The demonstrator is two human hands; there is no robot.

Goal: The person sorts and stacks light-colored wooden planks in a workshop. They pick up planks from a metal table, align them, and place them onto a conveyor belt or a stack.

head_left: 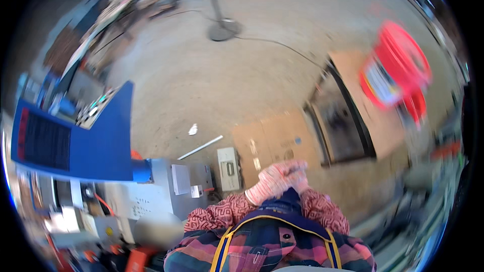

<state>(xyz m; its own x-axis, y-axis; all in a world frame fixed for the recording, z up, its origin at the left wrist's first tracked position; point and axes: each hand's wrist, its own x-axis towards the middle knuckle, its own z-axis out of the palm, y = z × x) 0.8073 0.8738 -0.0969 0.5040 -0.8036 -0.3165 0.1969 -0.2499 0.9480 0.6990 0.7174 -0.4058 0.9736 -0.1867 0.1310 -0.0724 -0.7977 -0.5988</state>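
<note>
The left hand [270,184] and right hand [299,179], in pale gloves [263,191], meet just by the dark blue apron [283,204], fingers overlapping (how far open, or whether holding anything, I cannot tell). Past them, flat cardboard [272,133] lies on the floor [191,85] beside a grey box [230,168]; farther right, a red bucket [401,65] stands on a board [381,127].

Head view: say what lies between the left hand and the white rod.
Between the left hand and the white rod, the head view shows flat cardboard, then a grey box.
</note>
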